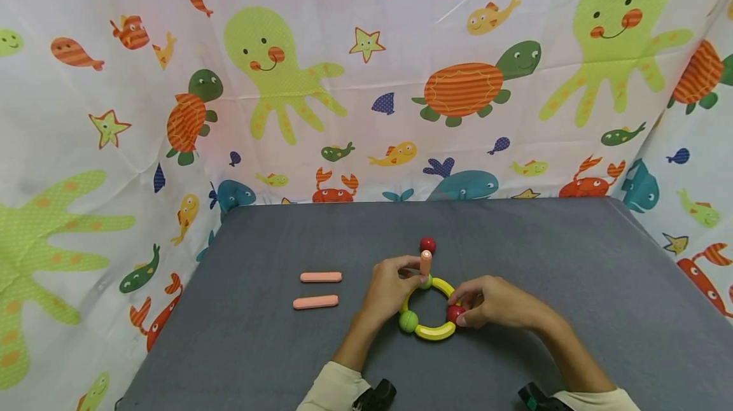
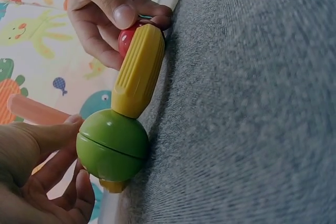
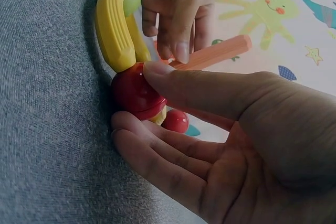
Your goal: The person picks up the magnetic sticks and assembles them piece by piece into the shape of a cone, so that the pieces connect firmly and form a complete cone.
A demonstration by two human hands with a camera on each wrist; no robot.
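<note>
On the grey table lies a ring of curved yellow pieces (image 1: 435, 333) joined by balls. A green ball (image 1: 408, 321) sits at its lower left, with another green ball (image 1: 426, 282) at the far side. My left hand (image 1: 386, 287) pinches a salmon-coloured stick (image 1: 425, 263) that stands up from the far green ball; whether the two are joined I cannot tell. At the ring's right, my right hand (image 1: 501, 301) holds a red ball (image 3: 134, 92) between thumb and fingers. The left hand's fingers partly hide the ring's far left side.
Two more salmon-coloured sticks, an upper stick (image 1: 321, 277) and a lower stick (image 1: 315, 302), lie to the left of the ring. A loose-looking red ball (image 1: 427, 245) is just beyond the upright stick. Behind the table (image 1: 572, 252) hangs a sea-animal printed cloth (image 1: 389, 80).
</note>
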